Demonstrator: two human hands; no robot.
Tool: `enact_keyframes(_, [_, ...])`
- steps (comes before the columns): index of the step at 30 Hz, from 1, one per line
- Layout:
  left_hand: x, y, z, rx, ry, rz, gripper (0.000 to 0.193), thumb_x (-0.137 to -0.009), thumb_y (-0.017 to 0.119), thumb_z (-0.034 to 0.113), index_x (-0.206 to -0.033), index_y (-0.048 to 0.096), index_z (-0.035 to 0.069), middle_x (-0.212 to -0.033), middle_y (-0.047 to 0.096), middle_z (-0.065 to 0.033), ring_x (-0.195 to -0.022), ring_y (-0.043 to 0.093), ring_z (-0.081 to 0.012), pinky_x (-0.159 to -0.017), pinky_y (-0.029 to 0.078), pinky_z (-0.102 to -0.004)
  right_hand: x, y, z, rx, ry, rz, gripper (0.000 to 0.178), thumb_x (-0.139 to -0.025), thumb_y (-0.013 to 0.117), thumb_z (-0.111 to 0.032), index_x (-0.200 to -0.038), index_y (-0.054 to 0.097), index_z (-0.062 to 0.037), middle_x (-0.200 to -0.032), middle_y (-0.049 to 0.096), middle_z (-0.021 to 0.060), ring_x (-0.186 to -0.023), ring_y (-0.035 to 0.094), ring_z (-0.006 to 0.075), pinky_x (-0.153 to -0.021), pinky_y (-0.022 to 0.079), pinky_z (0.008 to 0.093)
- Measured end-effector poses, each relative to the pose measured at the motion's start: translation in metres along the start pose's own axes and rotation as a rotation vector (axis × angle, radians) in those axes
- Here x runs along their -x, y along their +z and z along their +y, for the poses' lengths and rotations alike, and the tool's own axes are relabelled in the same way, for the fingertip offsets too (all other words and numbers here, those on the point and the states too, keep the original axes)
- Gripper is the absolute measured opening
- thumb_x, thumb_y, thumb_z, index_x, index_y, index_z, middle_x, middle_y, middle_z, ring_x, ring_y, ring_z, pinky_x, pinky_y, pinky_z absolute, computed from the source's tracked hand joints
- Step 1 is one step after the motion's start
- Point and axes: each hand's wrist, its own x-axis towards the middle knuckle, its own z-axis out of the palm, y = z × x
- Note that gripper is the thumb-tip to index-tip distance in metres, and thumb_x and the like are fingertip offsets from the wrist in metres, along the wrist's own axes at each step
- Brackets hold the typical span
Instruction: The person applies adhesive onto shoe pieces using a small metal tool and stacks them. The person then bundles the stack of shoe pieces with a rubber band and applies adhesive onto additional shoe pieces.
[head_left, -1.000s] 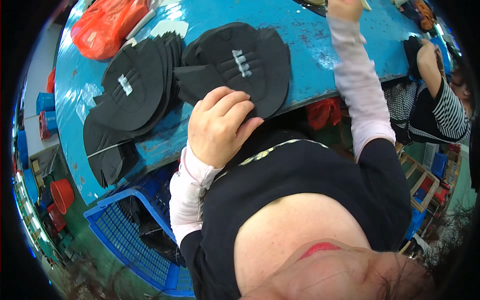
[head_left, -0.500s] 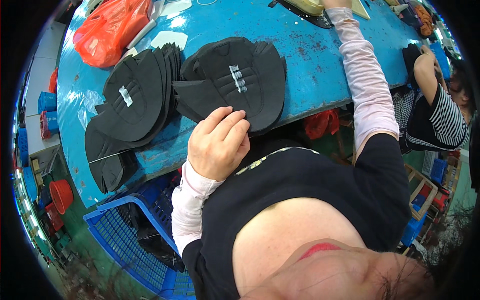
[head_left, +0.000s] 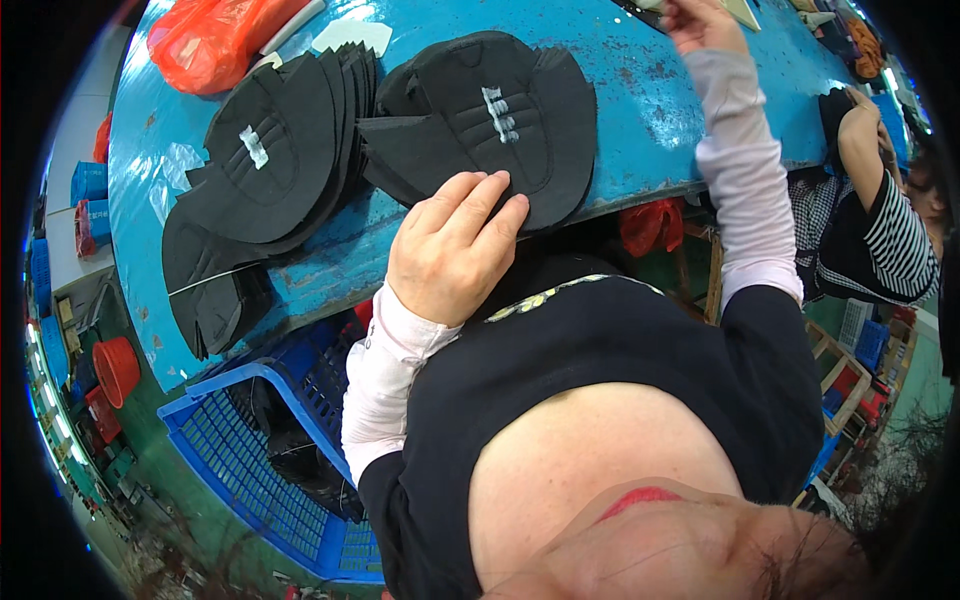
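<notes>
A stack of black fabric shoe-upper pieces (head_left: pixel 545 110) lies near the table's front edge, with a lumpy white strip (head_left: pixel 499 115) across the stitched lines of the top one. My left hand (head_left: pixel 455 245) rests its fingertips on the near edge of this stack, fingers stretched and slightly apart, thumb hidden. Left of it lies a second fanned stack of black pieces (head_left: pixel 285 150), also with a white strip (head_left: pixel 253 147) on top. My right hand (head_left: pixel 708 25) is at the far upper edge of the view, fingers bent together; what they hold, if anything, is too small to make out.
A red plastic bag (head_left: pixel 215 45) and a white sheet (head_left: pixel 352 37) lie at the back left of the blue table (head_left: pixel 640 130). A blue basket (head_left: pixel 270 480) with black material stands below its front edge. At the right sits another person (head_left: pixel 870 220).
My right hand has drawn back slightly toward me from the cream-coloured thing at the far edge, its fingers now bent. My left hand stays at the stack. The whole view has shifted a little.
</notes>
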Motion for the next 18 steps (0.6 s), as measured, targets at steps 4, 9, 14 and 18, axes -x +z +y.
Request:
enact_keyframes(4, [0.002,0.002,-0.002,-0.012,0.02,0.012,0.035,-0.069,0.075,0.004,-0.104,0.071,0.007,-0.111,0.07,-0.0084,-0.104,0.067,-0.0249,-0.078,0.053,-0.0342,0.076,0.058,0.026,0.182,-0.127,-0.409,0.025,-0.1,0.063,0.0,-0.125,0.062,0.0018,-0.116,0.07,0.0115,-0.104,0.067,0.0179,-0.094,0.054,0.0297])
enact_keyframes(9, [0.001,0.002,-0.003,0.013,0.001,0.011,0.033,-0.071,0.075,0.005,-0.104,0.072,0.007,-0.11,0.07,-0.0082,-0.104,0.067,-0.024,-0.077,0.053,-0.0339,0.135,0.13,0.014,0.805,-0.703,-0.577,0.026,-0.085,0.075,0.005,-0.109,0.071,-0.0023,-0.102,0.073,0.0089,-0.093,0.068,0.022,-0.08,0.056,0.0295])
enact_keyframes(14, [0.002,0.0,-0.001,0.041,-0.038,-0.005,0.042,-0.066,0.078,0.0,-0.108,0.073,0.007,-0.115,0.071,-0.0097,-0.105,0.068,-0.0282,-0.081,0.055,-0.0359,0.131,0.134,0.018,0.916,-0.918,-0.7,0.032,-0.077,0.079,0.005,-0.107,0.072,-0.0038,-0.1,0.072,0.01,-0.089,0.066,0.0271,-0.076,0.055,0.0338])
enact_keyframes(18, [0.001,0.0,-0.002,0.056,-0.036,-0.005,0.042,-0.066,0.078,0.0,-0.107,0.073,0.007,-0.115,0.071,-0.0098,-0.104,0.068,-0.028,-0.08,0.055,-0.036,0.128,0.137,0.022,0.923,-0.993,-0.666,0.032,-0.078,0.079,0.004,-0.107,0.072,-0.0041,-0.1,0.072,0.0092,-0.089,0.066,0.0269,-0.077,0.055,0.0338])
